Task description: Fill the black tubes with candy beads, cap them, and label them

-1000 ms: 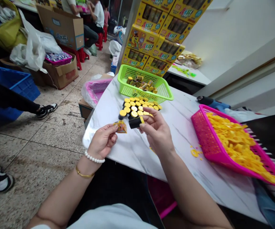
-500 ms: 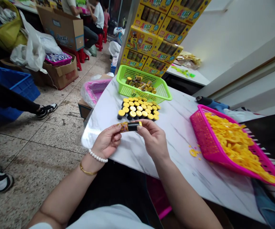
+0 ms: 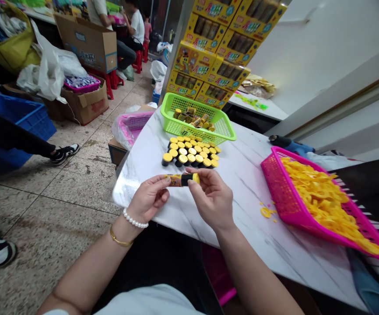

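Observation:
A small tube [image 3: 175,180] with a yellow printed label, a black section and a yellow end cap is held level between my two hands. My left hand [image 3: 150,197] pinches its printed end. At the other end, my right hand [image 3: 214,199] has thumb and fingers closed about the black part beside the yellow cap [image 3: 196,178]. Just beyond my hands, several black tubes with yellow tops [image 3: 191,151] stand upright in close rows on the white marbled table [image 3: 242,183]. Behind them, a green basket [image 3: 224,124] holds several loose printed tubes [image 3: 196,120].
On the right, a pink basket [image 3: 275,192] is heaped with yellow plastic pieces [image 3: 317,192]; a few scraps [image 3: 267,212] lie beside it. Yellow printed boxes [image 3: 205,61] are stacked at the back. Left of the table stands a pink plastic-lined basket [image 3: 128,127]. Seated people [image 3: 135,28] are farther off.
The tube's capped end has turned more toward me, and its black part looks shorter. My right hand has shifted slightly right and down.

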A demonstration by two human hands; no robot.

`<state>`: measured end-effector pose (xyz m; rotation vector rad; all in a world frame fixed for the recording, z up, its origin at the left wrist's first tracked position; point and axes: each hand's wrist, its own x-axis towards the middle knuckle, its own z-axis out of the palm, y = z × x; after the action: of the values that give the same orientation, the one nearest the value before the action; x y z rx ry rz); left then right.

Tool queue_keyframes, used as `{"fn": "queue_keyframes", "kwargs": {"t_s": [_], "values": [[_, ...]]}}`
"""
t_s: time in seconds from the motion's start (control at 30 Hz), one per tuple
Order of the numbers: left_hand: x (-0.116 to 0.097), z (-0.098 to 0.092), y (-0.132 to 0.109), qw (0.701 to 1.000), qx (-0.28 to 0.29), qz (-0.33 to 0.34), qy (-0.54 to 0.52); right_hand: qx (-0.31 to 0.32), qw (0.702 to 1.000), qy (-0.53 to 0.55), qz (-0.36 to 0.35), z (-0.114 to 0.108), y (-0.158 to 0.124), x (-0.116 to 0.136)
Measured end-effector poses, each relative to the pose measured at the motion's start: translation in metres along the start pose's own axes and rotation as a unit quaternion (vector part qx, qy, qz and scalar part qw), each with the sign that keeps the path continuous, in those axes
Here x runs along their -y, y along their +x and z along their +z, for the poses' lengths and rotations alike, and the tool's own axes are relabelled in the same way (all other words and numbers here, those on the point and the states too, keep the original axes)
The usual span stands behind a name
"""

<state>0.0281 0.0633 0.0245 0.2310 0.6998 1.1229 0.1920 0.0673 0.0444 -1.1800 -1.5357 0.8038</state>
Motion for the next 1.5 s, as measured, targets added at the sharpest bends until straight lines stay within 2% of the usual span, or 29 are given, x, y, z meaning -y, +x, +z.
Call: {"fn": "queue_keyframes", "kwargs": {"t_s": [0.13,0.27,0.37,0.43,0.47,0.6,0.77,0.83,0.87,0.97,1.0,1.07,1.2,1.37,1.5], "values": [[-0.001,-0.005,-0.001,0.999,-0.002,0.021,0.038,0.063,0.996,0.057,0.017,0.000,0.001,-0.003],[0.004,-0.009,-0.002,0.998,0.004,0.025,0.059,0.035,0.996,0.085,-0.003,0.000,-0.001,-0.004],[0.006,-0.009,-0.004,0.990,-0.028,0.110,0.079,-0.001,0.994,0.110,-0.029,-0.002,-0.005,-0.007],[0.005,-0.010,-0.005,0.980,-0.042,0.165,0.107,0.004,0.992,0.116,-0.045,-0.004,-0.006,-0.010],[0.004,-0.011,-0.005,0.976,-0.028,0.169,0.132,0.021,0.993,0.106,-0.053,-0.006,-0.007,-0.011],[-0.001,-0.015,-0.003,0.963,0.094,0.102,0.231,0.112,0.987,-0.023,-0.110,-0.015,-0.006,-0.011],[0.000,-0.013,-0.002,0.955,0.119,0.100,0.254,0.116,0.968,-0.131,-0.177,-0.028,-0.008,-0.008],[0.002,-0.011,-0.002,0.948,0.122,0.127,0.267,0.102,0.972,-0.139,-0.158,-0.028,-0.010,-0.011],[0.003,-0.010,-0.002,0.939,0.117,0.154,0.283,0.093,0.980,-0.124,-0.125,-0.027,-0.012,-0.014],[0.003,-0.009,0.000,0.907,0.094,0.212,0.352,0.100,0.994,-0.010,0.039,-0.023,-0.014,-0.024],[0.002,-0.009,0.001,0.901,0.097,0.204,0.369,0.118,0.989,0.034,0.083,-0.022,-0.014,-0.026],[-0.001,-0.010,0.003,0.905,0.116,0.153,0.379,0.163,0.973,0.104,0.124,-0.024,-0.012,-0.028],[-0.004,-0.012,0.006,0.930,0.122,0.081,0.336,0.218,0.954,0.176,0.104,-0.028,-0.008,-0.026],[0.001,-0.011,0.004,0.954,0.162,0.020,0.252,0.141,0.961,0.220,0.090,-0.021,-0.009,-0.032],[0.003,-0.010,0.002,0.959,0.135,-0.027,0.249,0.144,0.968,0.193,0.074,-0.016,-0.011,-0.034]]}}
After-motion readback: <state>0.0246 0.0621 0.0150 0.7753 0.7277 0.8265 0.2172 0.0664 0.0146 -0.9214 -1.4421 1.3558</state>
